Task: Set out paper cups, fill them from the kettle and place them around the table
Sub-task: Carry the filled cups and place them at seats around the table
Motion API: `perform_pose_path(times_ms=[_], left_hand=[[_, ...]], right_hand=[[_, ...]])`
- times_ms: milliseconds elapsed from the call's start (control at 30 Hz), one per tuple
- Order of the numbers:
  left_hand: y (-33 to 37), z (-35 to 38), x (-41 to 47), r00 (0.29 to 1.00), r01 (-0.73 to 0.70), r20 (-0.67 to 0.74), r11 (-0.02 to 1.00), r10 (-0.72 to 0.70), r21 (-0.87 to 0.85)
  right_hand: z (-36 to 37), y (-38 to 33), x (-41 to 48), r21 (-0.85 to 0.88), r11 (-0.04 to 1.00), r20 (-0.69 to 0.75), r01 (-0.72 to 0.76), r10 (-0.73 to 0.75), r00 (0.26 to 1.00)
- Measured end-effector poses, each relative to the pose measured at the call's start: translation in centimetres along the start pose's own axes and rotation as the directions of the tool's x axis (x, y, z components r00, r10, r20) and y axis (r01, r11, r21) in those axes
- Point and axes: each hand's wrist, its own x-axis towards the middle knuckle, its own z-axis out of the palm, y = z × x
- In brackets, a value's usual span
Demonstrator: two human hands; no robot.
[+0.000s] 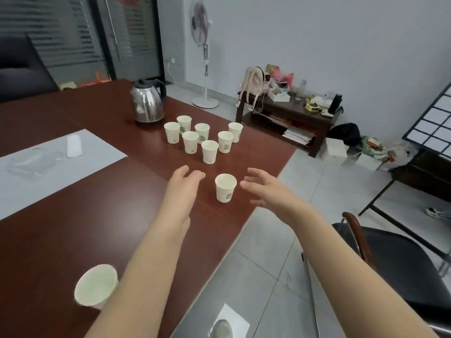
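Brown table [102,196]: white paper cup [225,187] upright between both hands, fingers [195,175] spread wide, empty.

A single wide-angle camera sits on the person's head and looks forward and down over the brown desk [97,191], close enough that both forearms run up from the bottom edge to the left hand [181,185] and right hand [264,189] at mid-frame. The kettle [148,101] lies farther off, with the grey wall [317,40] behind it (straight lines bow near the edges). Tiled floor [268,276] shows at lower right.
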Motion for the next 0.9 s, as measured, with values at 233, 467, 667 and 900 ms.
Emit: perform_pose_path(times_ms=[233,467,667,900], left_hand=[[3.8,8.6,11.9,0.998,0.02,-0.053,1.0,-0.02,0.004],[3.2,13.4,19.4,0.999,0.04,0.006,0.995,-0.041,0.092],[2.0,17.9,24.5,0.97,0.008,-0.242,1.0,-0.007,0.001],[-0.3,25.4,31.9,0.905,0.048,-0.412,0.989,-0.103,-0.142]], right_hand=[[-7.6,-2.4,13.7,-0.077,0.997,0.032,-0.006,0.009,0.999],[-13.2,-2.6,24.0,-0.042,0.999,0.089,-0.004,0.008,0.996],[-15.9,-2.1,35.5,-0.067,0.998,0.144,0.003,0.006,0.989],[-17.9,-0.5,49.8,-0.135,0.991,0.275,-0.018,0.055,0.96]])
